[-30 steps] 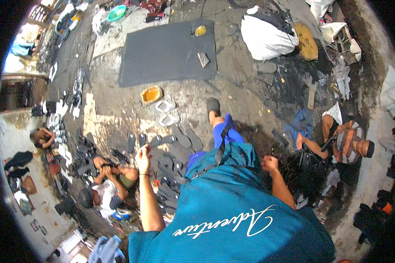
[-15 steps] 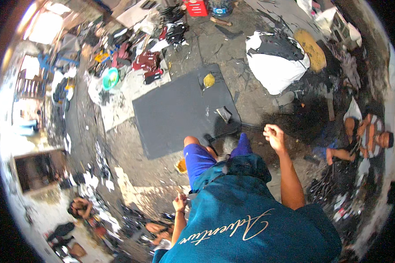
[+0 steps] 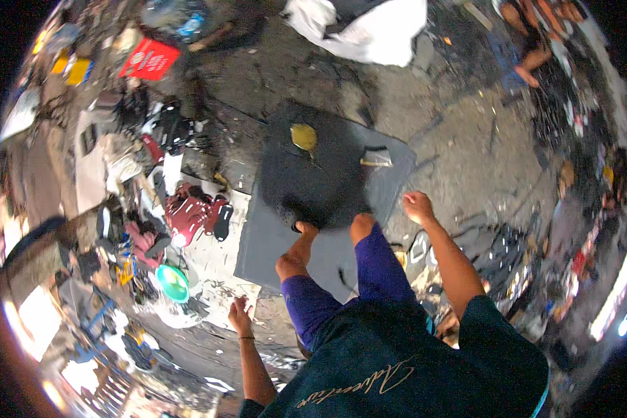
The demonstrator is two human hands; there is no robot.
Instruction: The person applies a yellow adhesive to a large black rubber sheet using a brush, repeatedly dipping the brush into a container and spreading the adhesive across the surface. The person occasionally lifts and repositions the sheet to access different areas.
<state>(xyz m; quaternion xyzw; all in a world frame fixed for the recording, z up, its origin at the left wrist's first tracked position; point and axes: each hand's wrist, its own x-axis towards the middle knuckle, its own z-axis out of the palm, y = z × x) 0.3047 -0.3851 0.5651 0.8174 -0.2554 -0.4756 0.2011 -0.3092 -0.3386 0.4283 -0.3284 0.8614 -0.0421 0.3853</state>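
My left hand [image 3: 240,315] hangs low on the left, its fingers a little apart and nothing visible in them. On the right, my right hand [image 3: 418,207] is raised beside the mat's edge, loosely curled, with no object showing in it. Between and ahead of my hands lies a dark grey floor mat [image 3: 259,240]; my bare feet and shins are over its near part. A yellowish round lump [image 3: 303,137] rests on the mat's far part. Right of it lies a small pale, flat rectangular piece [image 3: 377,157]. Neither hand touches these things.
Dark red shoe pieces [image 3: 188,214] lie on a pale sheet [image 3: 235,209] to the left, near a turquoise bowl [image 3: 172,283]. A red box [image 3: 150,59] stands far left, a white sack [image 3: 376,35] ahead. Another person [image 3: 529,21] sits far right. Black scraps [image 3: 494,237] litter the right.
My body and view have turned to the right, and I now stand at the mat with my feet on it. My left hand has come forward and away from my side.
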